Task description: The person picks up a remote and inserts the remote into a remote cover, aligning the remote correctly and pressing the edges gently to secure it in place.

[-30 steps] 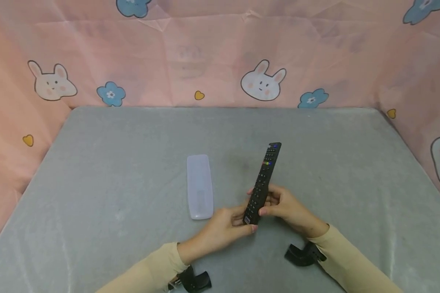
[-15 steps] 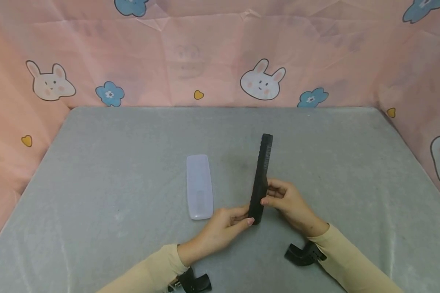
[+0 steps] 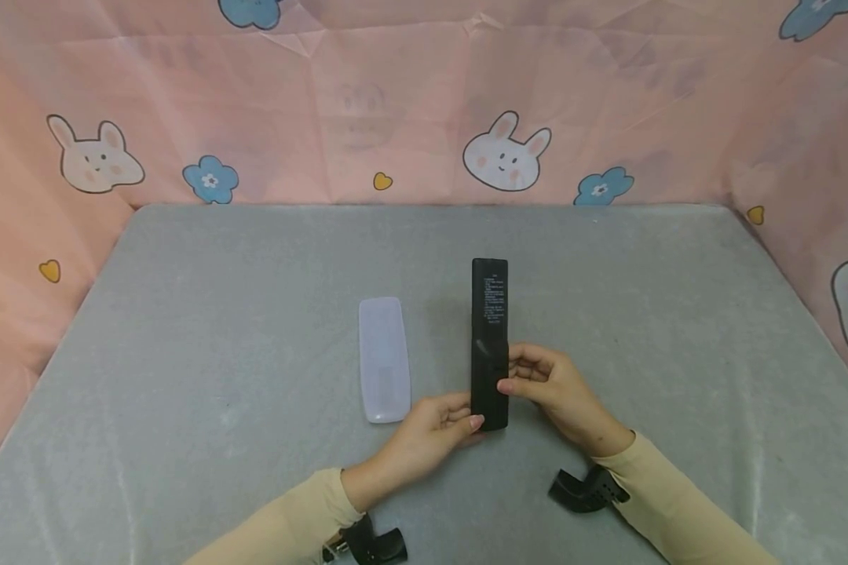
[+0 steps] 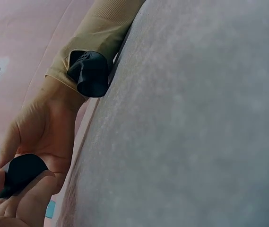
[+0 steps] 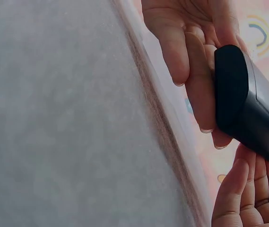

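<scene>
A black remote control (image 3: 491,337) is held upright above the table, its back with small white print facing the head camera. My left hand (image 3: 427,439) pinches its lower end, thumb on the back. My right hand (image 3: 554,392) grips the right edge a little higher, thumb on the back and fingers behind. In the left wrist view the remote's rounded end (image 4: 25,171) shows among the fingers; the right wrist view shows that dark end (image 5: 233,87) close up between both hands. The button side is hidden. Left of the remote a pale lilac, translucent remote cover (image 3: 385,361) lies flat, touched by neither hand.
Grey cloth covers the table (image 3: 219,337). A pink curtain (image 3: 410,94) with rabbits and flowers hangs behind its far edge and along the sides. Black camera mounts sit at the left wrist (image 3: 374,543) and right wrist (image 3: 586,488).
The remote has been turned over between both hands, from its button side past its narrow edge to its back. It also stands straighter and slightly further left. The lilac cover stays put.
</scene>
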A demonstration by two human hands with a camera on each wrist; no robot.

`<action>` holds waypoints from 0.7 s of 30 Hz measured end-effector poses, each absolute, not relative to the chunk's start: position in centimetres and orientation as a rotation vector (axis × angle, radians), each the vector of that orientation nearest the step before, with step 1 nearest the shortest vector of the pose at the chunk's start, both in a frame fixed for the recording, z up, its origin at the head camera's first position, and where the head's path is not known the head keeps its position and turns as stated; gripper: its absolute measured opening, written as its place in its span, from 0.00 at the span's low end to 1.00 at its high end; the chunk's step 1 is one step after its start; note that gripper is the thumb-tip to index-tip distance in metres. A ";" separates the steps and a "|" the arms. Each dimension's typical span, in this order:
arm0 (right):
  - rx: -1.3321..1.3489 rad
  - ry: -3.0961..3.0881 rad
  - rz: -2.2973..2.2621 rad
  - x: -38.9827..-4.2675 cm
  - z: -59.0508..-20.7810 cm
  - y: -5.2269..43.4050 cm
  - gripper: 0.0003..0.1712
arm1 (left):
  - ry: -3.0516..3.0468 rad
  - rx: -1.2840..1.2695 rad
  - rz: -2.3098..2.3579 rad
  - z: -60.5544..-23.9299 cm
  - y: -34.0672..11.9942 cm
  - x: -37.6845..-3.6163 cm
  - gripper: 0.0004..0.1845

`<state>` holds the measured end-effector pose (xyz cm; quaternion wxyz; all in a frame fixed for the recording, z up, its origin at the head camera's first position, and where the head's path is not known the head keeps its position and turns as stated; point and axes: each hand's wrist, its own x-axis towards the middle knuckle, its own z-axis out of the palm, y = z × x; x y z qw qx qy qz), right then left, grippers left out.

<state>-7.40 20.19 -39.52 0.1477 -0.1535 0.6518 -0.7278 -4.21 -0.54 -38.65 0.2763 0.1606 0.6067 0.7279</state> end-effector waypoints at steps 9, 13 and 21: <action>-0.401 1.912 -2.042 -7.4 -39.3 20.1 0.12 | 1.556 0.369 1.969 -38.8 -0.4 -4.2 0.19; -0.375 1.918 -2.024 -7.4 -39.3 20.1 0.11 | 1.534 0.316 1.981 -38.8 -0.3 -4.0 0.19; -0.314 1.929 -2.017 -7.5 -39.3 19.9 0.10 | 1.495 0.225 2.008 -38.8 -0.3 -4.0 0.19</action>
